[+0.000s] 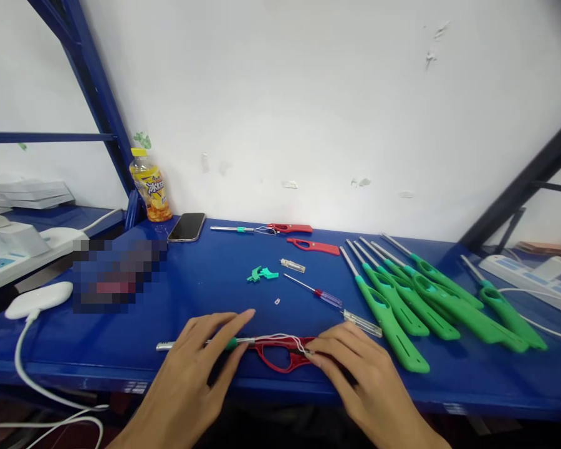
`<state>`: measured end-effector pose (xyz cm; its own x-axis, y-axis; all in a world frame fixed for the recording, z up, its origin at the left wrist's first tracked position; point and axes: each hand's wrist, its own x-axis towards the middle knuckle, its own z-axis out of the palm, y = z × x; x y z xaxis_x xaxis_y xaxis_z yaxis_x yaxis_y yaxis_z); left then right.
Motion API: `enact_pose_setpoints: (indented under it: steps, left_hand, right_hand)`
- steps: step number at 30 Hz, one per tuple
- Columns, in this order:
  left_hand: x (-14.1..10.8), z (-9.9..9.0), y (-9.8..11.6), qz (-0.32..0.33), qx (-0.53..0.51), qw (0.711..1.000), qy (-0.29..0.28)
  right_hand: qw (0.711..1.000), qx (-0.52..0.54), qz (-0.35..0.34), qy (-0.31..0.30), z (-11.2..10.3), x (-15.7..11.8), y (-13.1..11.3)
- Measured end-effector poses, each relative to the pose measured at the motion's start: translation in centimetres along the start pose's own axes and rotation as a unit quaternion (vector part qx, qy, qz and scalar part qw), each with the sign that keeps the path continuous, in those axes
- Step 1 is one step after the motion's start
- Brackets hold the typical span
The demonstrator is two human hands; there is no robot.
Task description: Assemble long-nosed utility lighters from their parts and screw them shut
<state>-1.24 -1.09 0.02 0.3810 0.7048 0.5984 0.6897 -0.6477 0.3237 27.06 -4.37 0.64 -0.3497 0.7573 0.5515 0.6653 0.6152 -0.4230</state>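
Near the front edge of the blue table lies an opened red lighter (280, 365) with a metal tube, a green collar and white wires along its top. My left hand (199, 368) is around the tube, thumb and fingers on either side of the green collar. At the lighter's right end, my right hand (362, 374) pinches near the wires and the red body; part of the handle is hidden under its fingers. Just beyond lie a purple-handled screwdriver (328, 298), a clear part (362, 323), green pieces (262, 274) and a tiny pale part (277, 301).
Several green lighters (393, 324) fan out at the right. Toward the wall are another opened red lighter (294, 228), a red shell half (315, 247), a clear part (292, 266), a phone (187, 227) and a bottle (152, 187). A white charger (40, 299) sits left.
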Motion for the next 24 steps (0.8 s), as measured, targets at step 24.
enact_pose_setpoints:
  steps: [24]
  left_hand:
    - [1.2,-0.6,0.0,-0.109,-0.175,0.979,-0.008]
  right_hand:
    - [0.999,0.007,0.009,-0.033,0.0,-0.6,0.9]
